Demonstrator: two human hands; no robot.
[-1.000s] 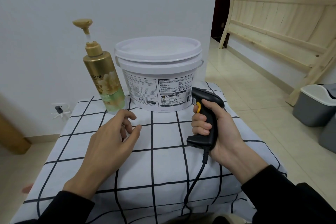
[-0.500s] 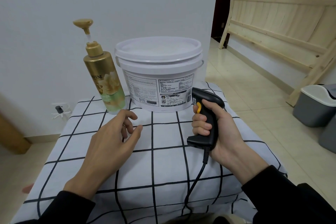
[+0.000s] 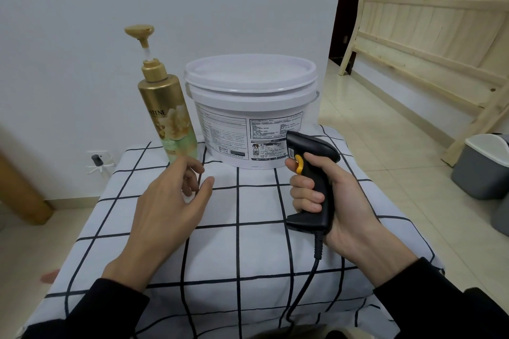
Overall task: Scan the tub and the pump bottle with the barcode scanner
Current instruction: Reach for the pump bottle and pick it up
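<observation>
fingers (image 3: 304, 197): right-hand ones are curled tight round the grip of the barcode scanner (image 3: 311, 179), index finger sitting on the yellow trigger

right hand (image 3: 333, 198): holds the scanner upright out in front of the tub, nose aimed at the printed label, just short of it as far as I can tell

left hand (image 3: 168, 201): empty, palm down, fingers loosely spread and a bit curled, nothing in them. It's near the foot of the pump bottle, and honestly can't tell if it's resting on the cloth or just above it

tub (image 3: 252, 110): big white plastic pail, lid on, standing at the far end of the surface by the wall, label side facing the person

pump bottle (image 3: 166, 111): gold Pantene one with a greenish base, upright, just beside the tub on its left, pump head raised

scanner cable (image 3: 305, 283): black, drops from the handle base and runs down toward the person

checked cloth (image 3: 239, 242): white with black grid lines, covers the surface everything stands on

sleeves (image 3: 451, 308): dark, both arms

wooden bed frame (image 3: 429, 44): pale, leaning on the right-hand wall

grey bin (image 3: 484, 168): on the tiled floor below the frame
</observation>
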